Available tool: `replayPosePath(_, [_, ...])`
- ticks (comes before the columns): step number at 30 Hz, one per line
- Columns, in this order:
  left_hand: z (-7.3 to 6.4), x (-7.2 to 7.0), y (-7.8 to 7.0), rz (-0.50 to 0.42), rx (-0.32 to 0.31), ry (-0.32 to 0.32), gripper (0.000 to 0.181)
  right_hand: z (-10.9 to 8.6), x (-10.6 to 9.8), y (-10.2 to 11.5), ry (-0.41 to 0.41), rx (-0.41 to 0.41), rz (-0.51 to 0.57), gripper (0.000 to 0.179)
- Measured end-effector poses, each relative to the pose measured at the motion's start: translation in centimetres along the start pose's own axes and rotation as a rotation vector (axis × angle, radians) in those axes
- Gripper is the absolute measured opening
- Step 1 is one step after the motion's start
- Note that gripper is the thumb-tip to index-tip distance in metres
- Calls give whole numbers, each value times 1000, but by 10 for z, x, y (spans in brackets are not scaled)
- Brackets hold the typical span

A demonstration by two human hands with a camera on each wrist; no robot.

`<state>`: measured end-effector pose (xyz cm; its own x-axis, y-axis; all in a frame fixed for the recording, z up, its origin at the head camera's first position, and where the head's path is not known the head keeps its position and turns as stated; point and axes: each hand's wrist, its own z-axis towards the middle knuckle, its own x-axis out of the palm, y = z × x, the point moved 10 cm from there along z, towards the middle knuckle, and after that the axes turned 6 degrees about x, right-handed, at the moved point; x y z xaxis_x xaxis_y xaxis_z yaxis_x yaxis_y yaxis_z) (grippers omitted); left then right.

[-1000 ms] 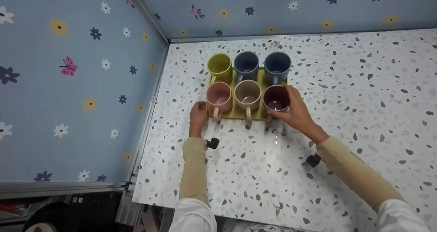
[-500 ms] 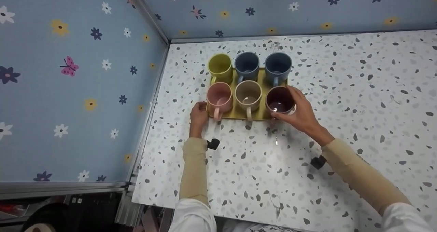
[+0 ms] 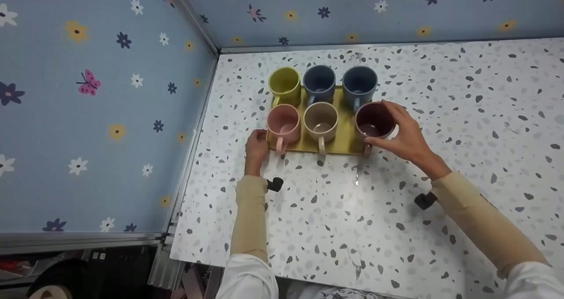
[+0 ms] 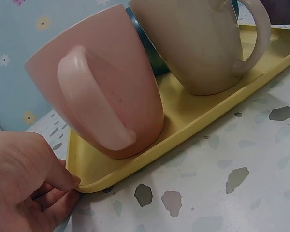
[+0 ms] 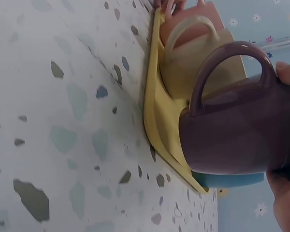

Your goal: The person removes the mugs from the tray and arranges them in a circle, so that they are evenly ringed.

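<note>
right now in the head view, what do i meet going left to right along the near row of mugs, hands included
left hand → pink mug → beige mug → maroon mug → right hand

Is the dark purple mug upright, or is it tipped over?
Upright. The head view shows the dark purple mug with its mouth facing up, held in the right hand.
</note>
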<state>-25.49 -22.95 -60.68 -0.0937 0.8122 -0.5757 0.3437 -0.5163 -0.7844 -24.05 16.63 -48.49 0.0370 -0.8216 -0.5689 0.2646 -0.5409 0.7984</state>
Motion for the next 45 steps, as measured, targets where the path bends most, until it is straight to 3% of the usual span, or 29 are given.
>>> replayPosePath(11, [3, 1, 6, -5, -37, 3, 32, 4, -28, -26, -5, 52, 7, 95])
replayPosePath(22, [-1, 4, 7, -44, -56, 11, 31, -1, -65, -60, -62, 127, 3, 91])
replayPosePath(31, [0, 1, 2, -27, -26, 2, 29, -3, -89, -73, -91, 142, -30, 89])
replayPosePath(45, [1, 1, 5, -26, -52, 6, 33, 7, -124, -91, -122, 164, -121, 89])
